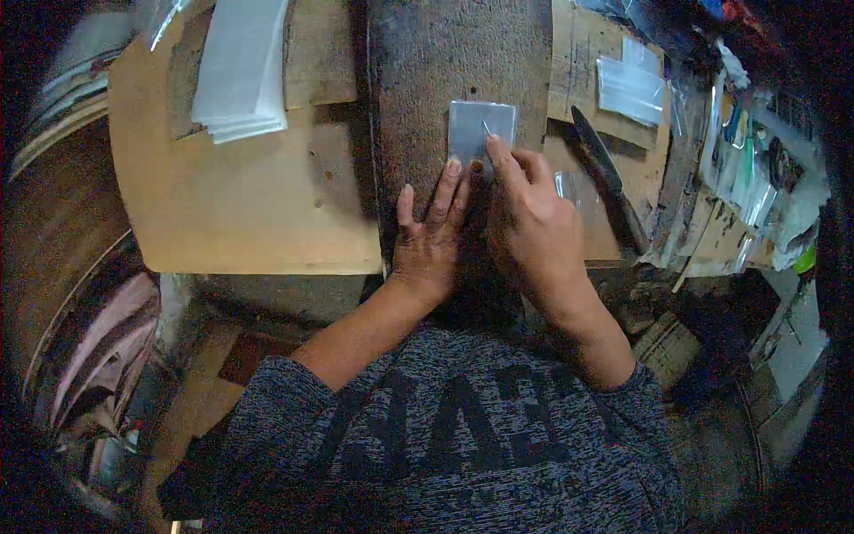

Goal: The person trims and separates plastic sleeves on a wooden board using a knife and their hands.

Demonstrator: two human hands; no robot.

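A small stack of clear plastic sheets (470, 117) lies on a dark wooden board (418, 80) in front of me. My left hand (431, 231) rests on the board with its fingers stretched out and apart; its fingertips touch the sheets' lower left edge. My right hand (538, 209) is closed, its index finger extended over the sheets. From under that fingertip a thin metal point (485, 126) sticks out onto the plastic. The rest of this needle-like tool is hidden in the hand.
A pile of long white translucent strips (240, 71) lies on cardboard (249, 205) at left. To the right are a dark-bladed knife (605, 169) and more clear plastic pieces (630, 84). Assorted tools and plastic (747, 151) crowd the far right.
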